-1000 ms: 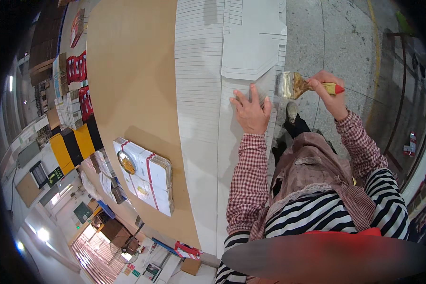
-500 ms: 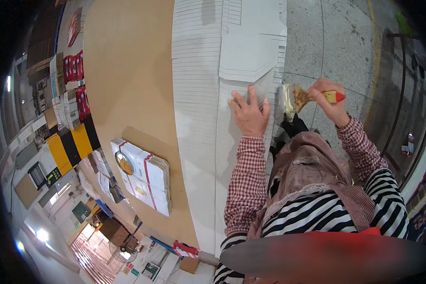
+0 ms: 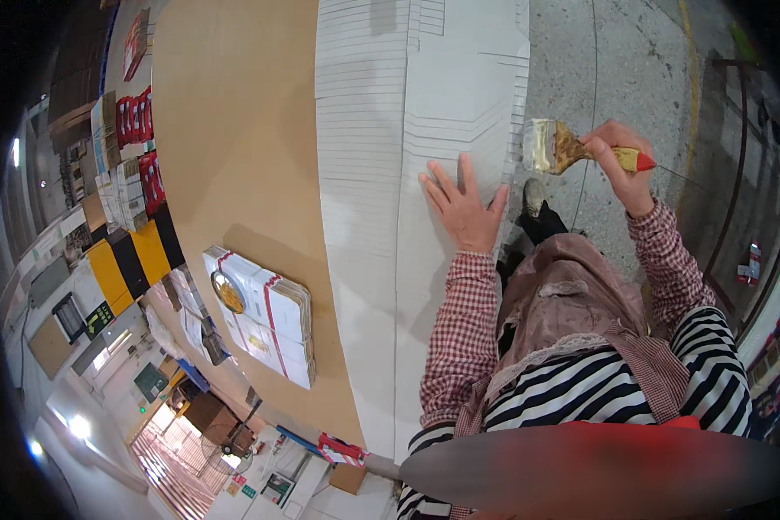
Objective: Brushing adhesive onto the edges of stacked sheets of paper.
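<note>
My right hand (image 3: 620,165) is closed around the handle of a wide flat paintbrush (image 3: 570,149). Its pale, wet-looking bristles are just off the right edge of a long spread of overlapping white sheets (image 3: 459,87), above the floor. My left hand (image 3: 470,215) lies on the sheets with its fingers spread, holding nothing. Near its fingertips, the sheets' angled edges show as several closely spaced lines.
The sheets lie along a brown tabletop (image 3: 234,113). To the left stands a strapped bundle of white flat pieces (image 3: 269,316) with a small round metal dish (image 3: 227,293) on top. Concrete floor (image 3: 628,78) and a dark metal rail (image 3: 740,165) are at the right.
The brush has moved away from me and to the right. My left hand has shifted slightly right, and the sheets before it now show several stepped edges instead of one large overlapping flap.
</note>
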Available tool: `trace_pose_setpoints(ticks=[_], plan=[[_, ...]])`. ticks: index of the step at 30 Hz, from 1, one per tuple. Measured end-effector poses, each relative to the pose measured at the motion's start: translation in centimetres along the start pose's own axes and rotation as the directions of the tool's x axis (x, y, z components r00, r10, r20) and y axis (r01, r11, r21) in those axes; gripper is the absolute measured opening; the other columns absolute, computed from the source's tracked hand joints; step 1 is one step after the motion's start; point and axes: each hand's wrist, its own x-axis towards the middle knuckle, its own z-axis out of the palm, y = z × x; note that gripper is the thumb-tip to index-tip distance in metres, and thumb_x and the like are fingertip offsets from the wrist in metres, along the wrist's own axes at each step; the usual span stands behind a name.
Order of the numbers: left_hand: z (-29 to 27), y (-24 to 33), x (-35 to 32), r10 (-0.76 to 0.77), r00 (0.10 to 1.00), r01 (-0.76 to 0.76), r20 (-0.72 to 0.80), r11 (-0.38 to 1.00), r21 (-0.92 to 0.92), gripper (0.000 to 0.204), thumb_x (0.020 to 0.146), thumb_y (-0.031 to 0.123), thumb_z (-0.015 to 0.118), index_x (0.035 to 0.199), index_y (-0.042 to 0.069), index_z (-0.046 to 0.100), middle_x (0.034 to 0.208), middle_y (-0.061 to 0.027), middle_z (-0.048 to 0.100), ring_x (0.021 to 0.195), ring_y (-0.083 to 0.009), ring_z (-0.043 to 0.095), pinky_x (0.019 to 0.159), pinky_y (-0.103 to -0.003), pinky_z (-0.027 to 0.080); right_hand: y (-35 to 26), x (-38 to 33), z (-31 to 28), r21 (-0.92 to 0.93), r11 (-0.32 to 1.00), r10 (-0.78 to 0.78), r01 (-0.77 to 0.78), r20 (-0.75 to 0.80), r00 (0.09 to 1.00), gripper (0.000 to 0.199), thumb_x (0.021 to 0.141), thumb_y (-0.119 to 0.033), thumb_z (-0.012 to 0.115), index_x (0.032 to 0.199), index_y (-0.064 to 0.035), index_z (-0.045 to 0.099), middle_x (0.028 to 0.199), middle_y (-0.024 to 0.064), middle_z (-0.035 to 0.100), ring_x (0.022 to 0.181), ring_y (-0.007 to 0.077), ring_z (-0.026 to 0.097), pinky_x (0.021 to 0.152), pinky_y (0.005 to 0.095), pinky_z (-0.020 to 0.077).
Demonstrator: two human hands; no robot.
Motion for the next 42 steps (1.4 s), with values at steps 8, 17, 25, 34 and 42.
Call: trace_pose_setpoints(ticks=[8,17,25,34,42], plan=[[-0.4,-0.7,-4.6,-0.035,0.997,0.035,0.065,0.999,0.007,0.069,0.085,0.049,0.056,0.141,0.014,0.037,0.143,-0.0295,0.027,0.130,-0.0515,0.026,0.106,-0.054,0.027,-0.6,-2.2,1.3,-0.083,0.994,-0.072,0.069,-0.031,0.997,0.011,0.082,-0.003,0.062,0.073,0.0018,0.061,0.074,0.0112,0.065,0.068,0.0191,0.061,0.061,0.0294,0.0464],[-1.3,-2.3,-4.0,0.053,0.998,-0.053,0.037,0.999,-0.015,0.048,0.089,0.034,0.053,0.133,0.015,0.050,0.129,-0.0322,0.044,0.114,-0.0534,0.044,0.091,-0.051,0.044,-1.1,-6.4,3.6,-0.020,0.999,0.027,-0.026,0.047,0.999,0.010,0.081,-0.003,0.062,0.074,0.0024,0.061,0.075,0.0115,0.065,0.069,0.0192,0.061,0.062,0.0296,0.0470],[-1.0,-2.2,-3.6,0.076,0.997,-0.076,0.017,0.997,0.003,0.045,0.089,0.032,0.053,0.131,0.016,0.052,0.127,-0.0326,0.046,0.111,-0.0534,0.047,0.087,-0.049,0.048,-1.2,-6.9,4.7,-0.092,0.996,0.002,0.000,0.018,1.000,0.009,0.081,-0.004,0.064,0.074,0.0017,0.061,0.075,0.0107,0.064,0.067,0.0198,0.060,0.061,0.0298,0.0468],[-1.1,-2.4,-9.4,-0.106,0.992,0.103,0.061,0.993,0.055,0.074,0.085,0.055,0.054,0.142,0.010,0.035,0.146,-0.0287,0.021,0.132,-0.0504,0.022,0.108,-0.055,0.020,-2.6,-8.2,4.1,-0.081,0.997,0.013,-0.011,0.016,1.000,0.009,0.080,-0.003,0.064,0.073,0.0016,0.061,0.077,0.0115,0.066,0.067,0.0192,0.060,0.060,0.0299,0.0467],[-1.7,-4.5,-9.4,0.067,0.995,-0.066,0.068,0.998,-0.019,0.055,0.088,0.037,0.052,0.136,0.011,0.045,0.136,-0.0293,0.038,0.121,-0.0513,0.039,0.099,-0.051,0.039,-2.4,-9.6,6.2,-0.125,0.992,-0.033,0.028,-0.038,0.999,0.009,0.081,-0.002,0.063,0.073,0.0009,0.061,0.077,0.0113,0.066,0.067,0.0192,0.060,0.061,0.0286,0.0465]])
